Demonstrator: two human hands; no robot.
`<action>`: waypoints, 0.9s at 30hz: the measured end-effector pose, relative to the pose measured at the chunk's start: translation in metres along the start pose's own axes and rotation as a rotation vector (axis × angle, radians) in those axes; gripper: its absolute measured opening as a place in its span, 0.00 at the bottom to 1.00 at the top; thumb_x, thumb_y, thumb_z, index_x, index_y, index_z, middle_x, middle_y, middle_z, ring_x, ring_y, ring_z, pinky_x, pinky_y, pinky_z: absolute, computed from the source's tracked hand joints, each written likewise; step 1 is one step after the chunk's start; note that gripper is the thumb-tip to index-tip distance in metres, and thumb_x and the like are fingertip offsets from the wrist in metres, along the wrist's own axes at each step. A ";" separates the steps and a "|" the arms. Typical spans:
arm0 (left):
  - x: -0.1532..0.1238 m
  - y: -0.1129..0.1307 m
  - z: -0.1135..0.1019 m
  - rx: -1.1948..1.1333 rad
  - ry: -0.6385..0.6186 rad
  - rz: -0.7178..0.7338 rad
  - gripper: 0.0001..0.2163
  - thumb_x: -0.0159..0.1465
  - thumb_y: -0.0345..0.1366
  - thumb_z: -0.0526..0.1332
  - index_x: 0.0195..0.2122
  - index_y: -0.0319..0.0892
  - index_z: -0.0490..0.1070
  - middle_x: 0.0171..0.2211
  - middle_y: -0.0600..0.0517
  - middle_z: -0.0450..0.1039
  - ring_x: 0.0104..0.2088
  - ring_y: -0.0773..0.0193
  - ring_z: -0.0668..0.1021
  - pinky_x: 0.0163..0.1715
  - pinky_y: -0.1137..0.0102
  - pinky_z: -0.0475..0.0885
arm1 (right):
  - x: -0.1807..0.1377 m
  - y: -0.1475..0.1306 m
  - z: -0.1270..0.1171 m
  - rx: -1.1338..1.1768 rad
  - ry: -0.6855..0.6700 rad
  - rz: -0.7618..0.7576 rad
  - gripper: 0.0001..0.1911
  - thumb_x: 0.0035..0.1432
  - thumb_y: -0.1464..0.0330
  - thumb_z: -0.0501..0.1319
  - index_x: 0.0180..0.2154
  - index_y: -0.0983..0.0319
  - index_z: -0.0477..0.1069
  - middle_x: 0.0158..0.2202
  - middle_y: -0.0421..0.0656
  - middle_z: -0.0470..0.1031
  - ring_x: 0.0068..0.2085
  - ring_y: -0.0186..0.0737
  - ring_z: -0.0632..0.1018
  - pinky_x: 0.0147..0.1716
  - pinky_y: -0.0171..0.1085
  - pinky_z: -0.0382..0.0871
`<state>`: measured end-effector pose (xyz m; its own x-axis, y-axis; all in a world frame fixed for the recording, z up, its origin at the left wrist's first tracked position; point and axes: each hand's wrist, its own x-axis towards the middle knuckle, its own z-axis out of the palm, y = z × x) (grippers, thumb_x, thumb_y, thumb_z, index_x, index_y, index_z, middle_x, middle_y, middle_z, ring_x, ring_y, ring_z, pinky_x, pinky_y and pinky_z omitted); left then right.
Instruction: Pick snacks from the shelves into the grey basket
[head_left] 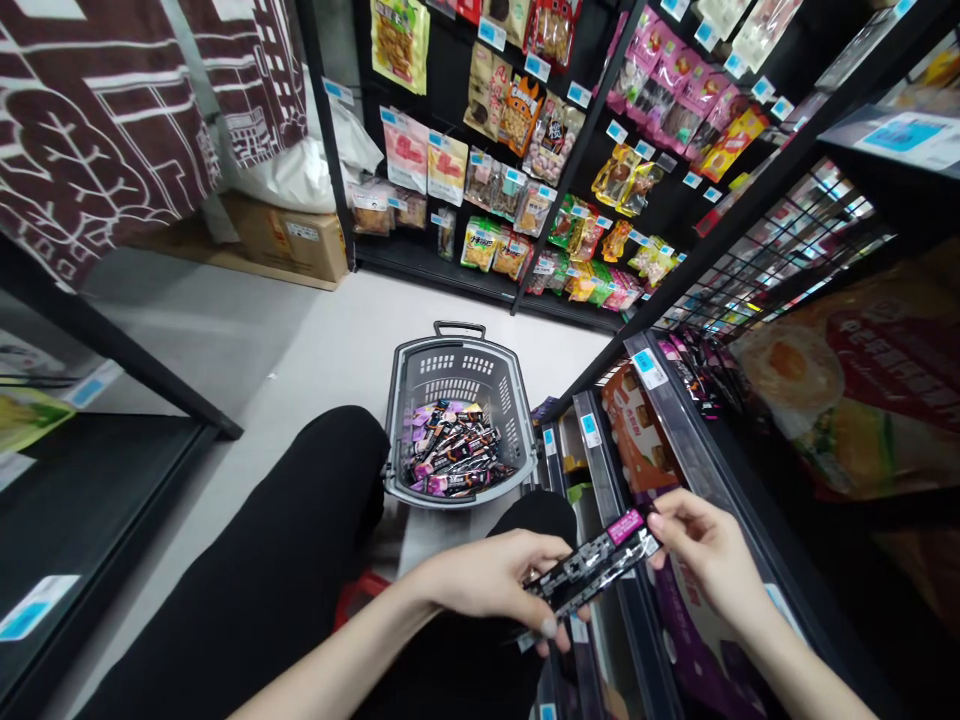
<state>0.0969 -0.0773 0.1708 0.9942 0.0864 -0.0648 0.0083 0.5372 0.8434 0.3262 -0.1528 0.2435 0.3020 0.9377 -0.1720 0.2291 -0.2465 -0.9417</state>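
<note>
Between my two hands lies a long, narrow snack packet [589,565], black with a pink patch and silver print; there may be more than one in the bundle. My left hand [510,580] wraps round its lower end, thumb on top. At the upper end, my right hand [694,540] pinches the tip between thumb and fingers. Beyond my knees a grey shopping basket [397,400] stands on the floor, holding a pile of similar black and purple snack packets [457,450].
Shelf trays with price tags [590,430] run along my right, with more small packets [697,370] on an upper shelf. Bagged snacks [517,115] hang on the rack ahead. A cardboard box [300,240] sits at the far left, and a black shelf [97,490] stands close on my left.
</note>
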 end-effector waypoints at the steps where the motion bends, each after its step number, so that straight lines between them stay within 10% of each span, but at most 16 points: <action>1: -0.001 -0.002 -0.003 -0.038 -0.027 0.004 0.19 0.48 0.34 0.69 0.40 0.40 0.68 0.42 0.47 0.74 0.32 0.63 0.78 0.30 0.69 0.73 | 0.003 0.000 -0.005 0.025 0.037 -0.013 0.13 0.44 0.61 0.68 0.27 0.63 0.70 0.20 0.37 0.71 0.18 0.31 0.72 0.18 0.30 0.66; 6: -0.006 -0.001 -0.015 -0.101 0.078 0.027 0.18 0.51 0.33 0.67 0.43 0.36 0.67 0.40 0.42 0.75 0.36 0.60 0.79 0.36 0.65 0.74 | 0.021 -0.004 -0.032 0.189 0.190 -0.031 0.15 0.39 0.64 0.71 0.27 0.62 0.70 0.22 0.37 0.71 0.19 0.29 0.72 0.18 0.29 0.67; 18: 0.004 -0.005 -0.016 0.050 0.379 0.051 0.15 0.55 0.42 0.63 0.36 0.34 0.71 0.25 0.49 0.73 0.26 0.62 0.78 0.26 0.70 0.74 | 0.022 0.012 -0.027 0.009 -0.049 0.006 0.12 0.48 0.62 0.66 0.30 0.63 0.69 0.22 0.39 0.72 0.21 0.32 0.73 0.21 0.33 0.69; 24: 0.012 -0.026 -0.030 -0.215 0.122 -0.063 0.24 0.53 0.55 0.59 0.40 0.37 0.67 0.31 0.45 0.76 0.23 0.67 0.76 0.20 0.72 0.73 | 0.020 0.013 -0.033 -0.108 -0.047 -0.021 0.14 0.46 0.59 0.67 0.30 0.63 0.70 0.13 0.34 0.65 0.11 0.30 0.66 0.10 0.30 0.59; 27: 0.017 -0.040 -0.039 -0.300 0.049 -0.147 0.25 0.52 0.56 0.59 0.34 0.35 0.70 0.26 0.47 0.75 0.20 0.70 0.73 0.18 0.73 0.72 | 0.018 0.011 -0.032 -0.155 -0.124 -0.130 0.12 0.47 0.60 0.66 0.27 0.63 0.72 0.23 0.43 0.74 0.18 0.34 0.73 0.15 0.33 0.67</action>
<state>0.1093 -0.0641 0.1155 0.9783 0.0255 -0.2058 0.1123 0.7691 0.6291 0.3636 -0.1465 0.2393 0.1469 0.9845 -0.0958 0.4008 -0.1478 -0.9042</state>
